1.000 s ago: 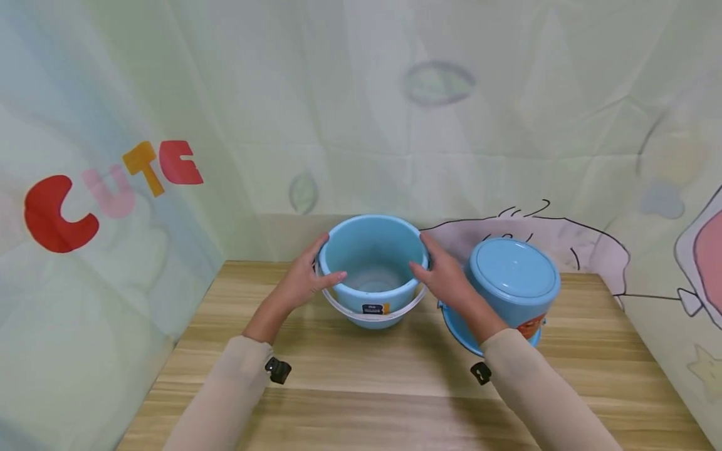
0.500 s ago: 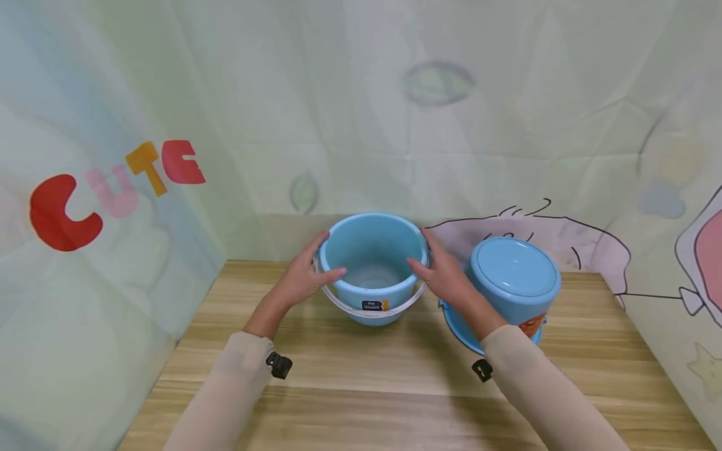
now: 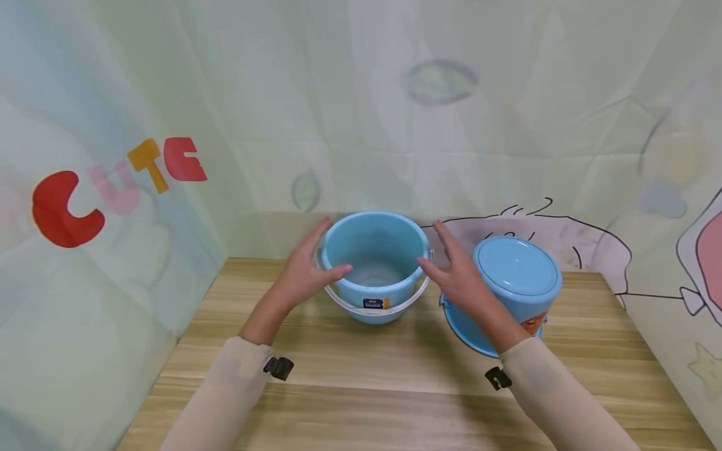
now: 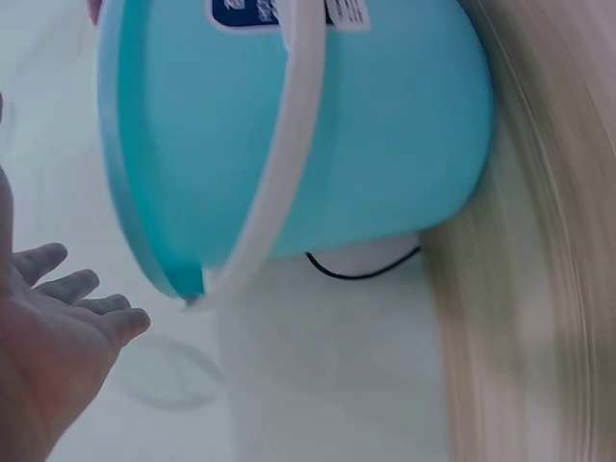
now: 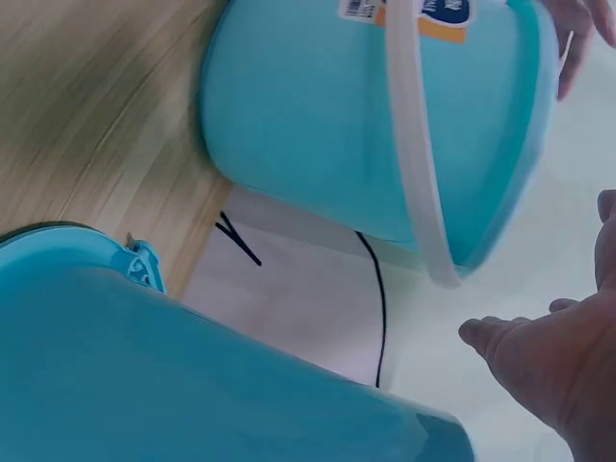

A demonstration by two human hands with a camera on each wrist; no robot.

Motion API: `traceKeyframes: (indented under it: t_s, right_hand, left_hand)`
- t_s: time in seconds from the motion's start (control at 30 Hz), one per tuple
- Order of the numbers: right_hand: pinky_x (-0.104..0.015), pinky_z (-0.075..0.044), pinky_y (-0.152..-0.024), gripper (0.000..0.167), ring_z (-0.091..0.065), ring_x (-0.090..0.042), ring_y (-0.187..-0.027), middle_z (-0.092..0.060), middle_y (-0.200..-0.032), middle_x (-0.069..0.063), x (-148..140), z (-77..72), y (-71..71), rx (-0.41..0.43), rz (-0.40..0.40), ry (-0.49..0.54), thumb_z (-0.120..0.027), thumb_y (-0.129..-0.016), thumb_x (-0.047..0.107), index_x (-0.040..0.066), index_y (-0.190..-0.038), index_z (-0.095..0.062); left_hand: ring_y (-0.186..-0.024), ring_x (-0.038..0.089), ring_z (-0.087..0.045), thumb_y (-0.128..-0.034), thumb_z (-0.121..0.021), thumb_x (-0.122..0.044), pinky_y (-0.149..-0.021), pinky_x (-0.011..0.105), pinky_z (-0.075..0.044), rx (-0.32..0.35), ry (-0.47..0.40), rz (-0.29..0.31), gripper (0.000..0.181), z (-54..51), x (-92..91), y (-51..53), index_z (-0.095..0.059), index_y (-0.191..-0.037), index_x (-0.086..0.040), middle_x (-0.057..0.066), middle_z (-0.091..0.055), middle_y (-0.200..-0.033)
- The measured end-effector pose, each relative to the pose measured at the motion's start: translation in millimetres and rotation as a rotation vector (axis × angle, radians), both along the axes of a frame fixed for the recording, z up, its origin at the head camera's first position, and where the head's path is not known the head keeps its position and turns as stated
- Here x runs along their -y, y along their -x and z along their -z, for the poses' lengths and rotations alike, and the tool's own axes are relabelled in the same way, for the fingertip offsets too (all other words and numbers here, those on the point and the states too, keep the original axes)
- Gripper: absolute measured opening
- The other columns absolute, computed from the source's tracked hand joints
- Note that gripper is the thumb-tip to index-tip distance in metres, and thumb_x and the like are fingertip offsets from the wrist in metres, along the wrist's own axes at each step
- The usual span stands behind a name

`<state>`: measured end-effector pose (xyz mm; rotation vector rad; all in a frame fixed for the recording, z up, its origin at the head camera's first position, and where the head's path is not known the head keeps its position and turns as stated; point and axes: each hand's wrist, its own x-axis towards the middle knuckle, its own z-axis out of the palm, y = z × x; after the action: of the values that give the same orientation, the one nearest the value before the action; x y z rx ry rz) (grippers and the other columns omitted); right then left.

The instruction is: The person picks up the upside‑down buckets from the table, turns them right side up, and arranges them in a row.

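Observation:
A light blue bucket [image 3: 352,295] stands upright on the table, its white handle [image 3: 376,311] hanging down across the front beneath a dark label. To its left is my left hand [image 3: 299,275], fingers spread; the left wrist view shows this hand [image 4: 63,351] apart from the bucket wall [image 4: 385,125]. On the other side my right hand [image 3: 459,275] is spread beside the rim. In the right wrist view a gap separates that hand [image 5: 549,361] from the bucket [image 5: 298,106]. Neither hand holds anything.
A second blue bucket [image 3: 516,266] stands upside down to the right, with a wider blue rim [image 3: 462,329] at its base, behind my right forearm. Printed curtains [image 3: 361,113] rise behind and at both sides of the wooden table [image 3: 361,388].
Both hands have let go of the bucket's rim. My right hand has moved off to the right, and the left fingers have straightened away from it. The bucket stands where it was.

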<state>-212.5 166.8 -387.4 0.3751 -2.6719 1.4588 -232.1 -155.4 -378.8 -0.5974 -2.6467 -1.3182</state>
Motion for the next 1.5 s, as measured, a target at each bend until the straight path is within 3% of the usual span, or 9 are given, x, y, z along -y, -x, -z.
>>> traceKeyframes:
  t_s: [0.13,0.43,0.57,0.7,0.83,1.0,1.1,1.27,1.5]
  right_hand:
    - [-0.059,-0.033,-0.119,0.086,-0.022,-0.034,-0.159,-0.017,-0.173,-0.001,-6.0,-6.8,-10.5,-0.038,0.004,-0.011,-0.069,-0.1,0.038,0.029,-0.167,-0.015]
    - [-0.055,-0.038,-0.115,0.085,-0.031,-0.036,-0.155,-0.027,-0.171,-0.007,-25.5,-20.9,-45.5,-0.168,-0.014,-0.024,-0.071,-0.099,0.023,0.028,-0.166,-0.019]
    - [-0.03,-0.037,-0.118,0.088,-0.034,-0.03,-0.154,-0.032,-0.169,-0.008,-39.0,-18.4,-60.7,-0.261,-0.035,-0.008,-0.073,-0.097,0.012,0.029,-0.165,-0.022]
    - [-0.008,-0.031,-0.113,0.092,-0.034,-0.011,-0.154,-0.035,-0.167,-0.01,-53.7,-16.4,-72.0,-0.346,-0.05,0.012,-0.074,-0.092,0.0,0.025,-0.165,-0.025]
    - [-0.007,-0.033,-0.11,0.093,-0.036,0.006,-0.147,-0.04,-0.164,-0.004,-69.2,-14.3,-82.2,-0.354,-0.04,0.026,-0.074,-0.09,-0.005,0.022,-0.165,-0.027]
    - [-0.01,-0.05,-0.095,0.092,-0.04,0.007,-0.143,-0.043,-0.16,0.011,-86.4,-6.4,-96.9,-0.332,-0.02,0.039,-0.073,-0.088,-0.01,0.019,-0.164,-0.03]
    - [-0.01,-0.051,-0.09,0.093,-0.041,0.007,-0.143,-0.044,-0.159,0.013,-95.6,-1.8,-102.7,-0.342,0.002,0.035,-0.074,-0.086,-0.014,0.017,-0.163,-0.031]
    - [-0.008,-0.039,-0.106,0.097,-0.045,0.001,-0.143,-0.047,-0.16,0.001,-113.6,5.8,-108.8,-0.388,0.03,0.037,-0.074,-0.078,-0.022,0.01,-0.161,-0.034]
    - [-0.011,-0.041,-0.109,0.094,-0.049,-0.011,-0.141,-0.048,-0.156,-0.012,-139.2,20.8,-116.8,-0.499,0.029,0.103,-0.071,-0.065,-0.035,-0.008,-0.15,-0.042]
  left_hand:
    - [-0.153,0.034,-0.034,-0.0844,-0.084,-0.037,-0.111,0.06,-0.045,-0.064,0.006,0.01,0.095,-7.7,-6.9,-11.5,-0.034,-0.162,-0.016,0.006,-0.029,-0.169]
    - [-0.151,0.034,-0.037,-0.0853,-0.082,-0.033,-0.109,0.061,-0.047,-0.175,-0.009,0.066,0.087,-20.9,-24.3,-35.6,-0.04,-0.159,-0.014,0.006,-0.034,-0.167]
    - [-0.149,0.034,-0.04,-0.0834,-0.084,-0.031,-0.11,0.06,-0.046,-0.225,-0.014,0.112,0.089,-21.0,-32.1,-44.3,-0.041,-0.159,-0.013,0.008,-0.038,-0.166]
    - [-0.149,0.032,-0.041,-0.0823,-0.085,-0.03,-0.111,0.058,-0.046,-0.261,-0.026,0.158,0.09,-19.7,-39.8,-52.2,-0.04,-0.159,-0.014,0.008,-0.039,-0.164]
    - [-0.15,0.031,-0.04,-0.0807,-0.087,-0.026,-0.113,0.057,-0.044,-0.299,-0.033,0.205,0.091,-17.5,-47.5,-57.1,-0.041,-0.158,-0.012,0.011,-0.041,-0.163]
    - [-0.149,0.031,-0.042,-0.0795,-0.088,-0.025,-0.116,0.053,-0.042,-0.359,0.002,0.244,0.09,-12.3,-57.6,-60.8,-0.044,-0.155,-0.007,0.013,-0.046,-0.16]
    - [-0.148,0.03,-0.043,-0.0795,-0.089,-0.026,-0.117,0.05,-0.041,-0.376,0.015,0.272,0.089,-10.8,-64.1,-62.8,-0.045,-0.154,-0.007,0.012,-0.047,-0.159]
    - [-0.147,0.031,-0.045,-0.0765,-0.092,-0.027,-0.119,0.046,-0.04,-0.405,0.044,0.33,0.092,-7.2,-76.2,-66.1,-0.046,-0.153,-0.004,0.013,-0.049,-0.157]
    - [-0.142,0.03,-0.051,-0.0745,-0.094,-0.029,-0.109,0.034,-0.05,-0.498,0.091,0.411,0.093,5.3,-93.3,-71.5,-0.048,-0.15,-0.002,0.017,-0.05,-0.154]
